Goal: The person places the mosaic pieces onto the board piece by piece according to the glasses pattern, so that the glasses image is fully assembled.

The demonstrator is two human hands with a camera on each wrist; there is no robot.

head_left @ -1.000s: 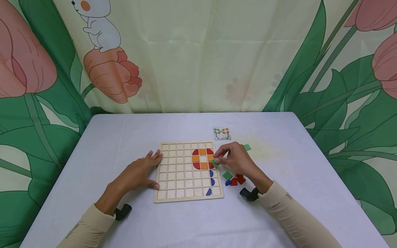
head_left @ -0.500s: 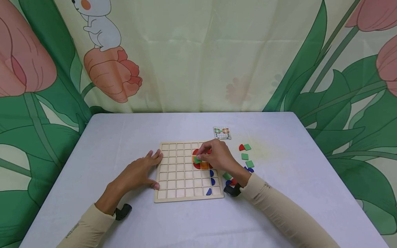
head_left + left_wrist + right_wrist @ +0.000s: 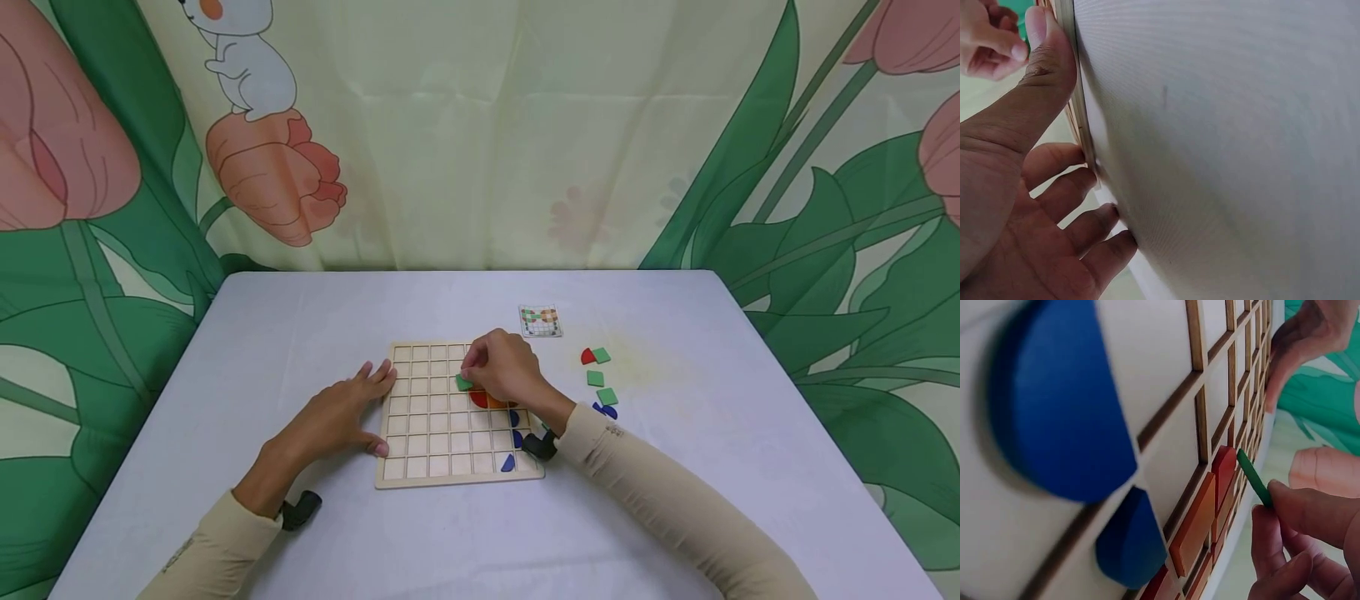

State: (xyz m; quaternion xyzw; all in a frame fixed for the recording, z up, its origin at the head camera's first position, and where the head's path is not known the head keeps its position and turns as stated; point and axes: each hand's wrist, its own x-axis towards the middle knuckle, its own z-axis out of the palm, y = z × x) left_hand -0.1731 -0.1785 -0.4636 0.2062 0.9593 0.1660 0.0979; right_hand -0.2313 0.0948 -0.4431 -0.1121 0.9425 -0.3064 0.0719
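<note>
A wooden grid board (image 3: 437, 442) lies on the white table. My left hand (image 3: 330, 417) rests against its left edge, thumb and fingertips touching the rim, the fingers fairly straight in the left wrist view. Over the board's upper part, my right hand (image 3: 506, 367) pinches a green square tile (image 3: 463, 382) between thumb and fingers. The right wrist view shows this tile tilted on edge, just beside a red rounded piece (image 3: 1225, 464) and an orange square (image 3: 1192, 524). Blue rounded pieces (image 3: 508, 463) sit down the board's right column. The hand hides part of the red and orange group.
A small pattern card (image 3: 540, 321) lies behind the board. To the right are loose green squares (image 3: 595, 378), a red rounded piece (image 3: 587, 357) and blue pieces (image 3: 609, 412). The right forearm covers other loose pieces near the board's right edge.
My right hand has carried the green tile leftward from the board's right edge, across the red and orange group to its left side. The left hand stays on the board's edge.
</note>
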